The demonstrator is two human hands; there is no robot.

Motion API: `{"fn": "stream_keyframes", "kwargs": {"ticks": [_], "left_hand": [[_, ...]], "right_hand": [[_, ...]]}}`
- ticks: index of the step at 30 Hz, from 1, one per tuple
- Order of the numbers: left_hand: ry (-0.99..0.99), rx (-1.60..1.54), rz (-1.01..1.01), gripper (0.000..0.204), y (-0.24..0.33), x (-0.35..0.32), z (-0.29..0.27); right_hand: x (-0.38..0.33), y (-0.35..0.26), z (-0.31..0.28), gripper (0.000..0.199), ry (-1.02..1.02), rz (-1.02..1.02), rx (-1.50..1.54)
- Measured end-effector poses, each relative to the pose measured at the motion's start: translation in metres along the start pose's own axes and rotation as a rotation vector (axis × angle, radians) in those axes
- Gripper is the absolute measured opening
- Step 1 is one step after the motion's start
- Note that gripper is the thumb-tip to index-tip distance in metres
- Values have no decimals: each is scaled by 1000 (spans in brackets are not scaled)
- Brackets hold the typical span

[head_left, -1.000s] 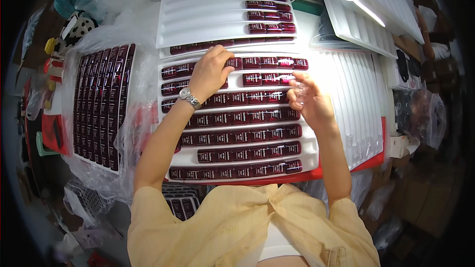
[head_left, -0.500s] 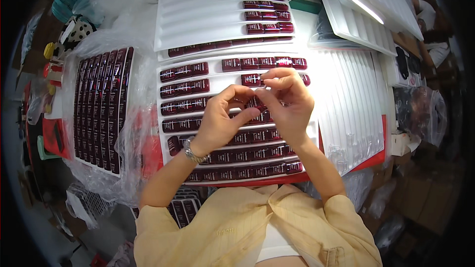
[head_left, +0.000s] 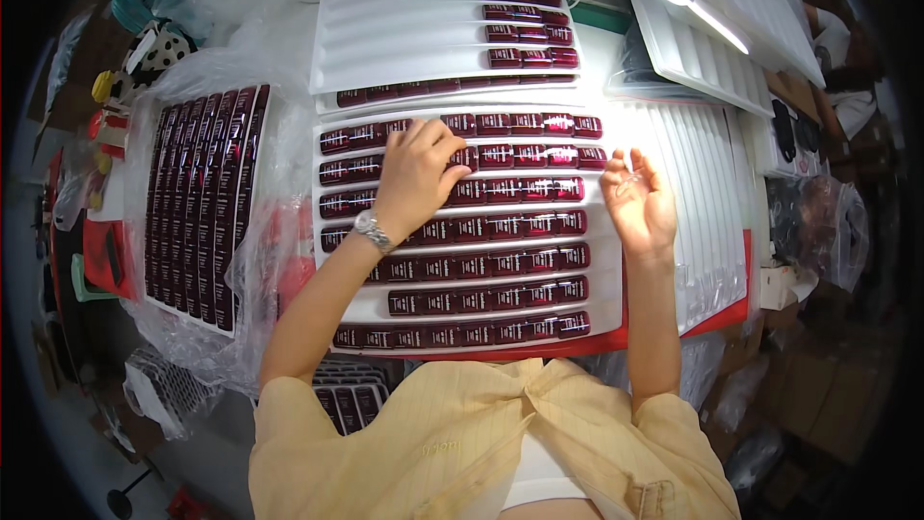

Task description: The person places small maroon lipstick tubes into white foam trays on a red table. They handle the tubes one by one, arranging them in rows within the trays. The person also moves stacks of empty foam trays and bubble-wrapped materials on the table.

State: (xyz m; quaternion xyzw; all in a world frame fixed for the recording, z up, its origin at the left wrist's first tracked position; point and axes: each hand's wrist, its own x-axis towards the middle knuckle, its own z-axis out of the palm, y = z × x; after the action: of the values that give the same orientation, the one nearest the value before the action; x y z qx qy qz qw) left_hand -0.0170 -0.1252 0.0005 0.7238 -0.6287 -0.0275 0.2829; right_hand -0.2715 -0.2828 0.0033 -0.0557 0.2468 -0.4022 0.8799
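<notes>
A white ribbed tray (head_left: pixel 606 270) lies in front of me with several rows of small dark red bottles (head_left: pixel 488 263) with pale print. My left hand (head_left: pixel 412 178), a metal watch on its wrist, reaches over the upper rows. Its thumb and forefinger close about a dark red bottle (head_left: pixel 468 157) in the second row; the fingers partly cover it. Off the tray's right edge, my right hand (head_left: pixel 642 207) is turned palm up with loosely bent, parted fingers. A faint clear glint shows at its fingers, too small to make out.
Behind stands another white tray (head_left: pixel 404 19) with bottles along its right side. A filled tray (head_left: pixel 202 212) in clear plastic wrap lies at left. White ribbed trays (head_left: pixel 698 202) are stacked at right, under a bright lamp (head_left: pixel 703 14).
My hands have parted from their meeting point over the tray's middle. The left moved left and up to the second row; the right moved right and turned palm up. Gaps in the upper rows are filled.
</notes>
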Motion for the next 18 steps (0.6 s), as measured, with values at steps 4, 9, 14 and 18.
{"fn": "stream_keyframes", "kwargs": {"ticks": [4,9,14,18], "left_hand": [[-32,-26,-59,41,-12,-9,-14],[27,59,-75,39,-32,-26,-35],[-28,-727,-239,33,59,-25,-23],[110,-1132,-366,31,91,-31,-5]], "right_hand": [[-16,21,12,17,-109,202,-103],[-19,48,39,17,-160,-106,-527],[-43,92,76,22,-308,-491,-1051],[-50,88,67,44,-774,-1087,-1582]]}}
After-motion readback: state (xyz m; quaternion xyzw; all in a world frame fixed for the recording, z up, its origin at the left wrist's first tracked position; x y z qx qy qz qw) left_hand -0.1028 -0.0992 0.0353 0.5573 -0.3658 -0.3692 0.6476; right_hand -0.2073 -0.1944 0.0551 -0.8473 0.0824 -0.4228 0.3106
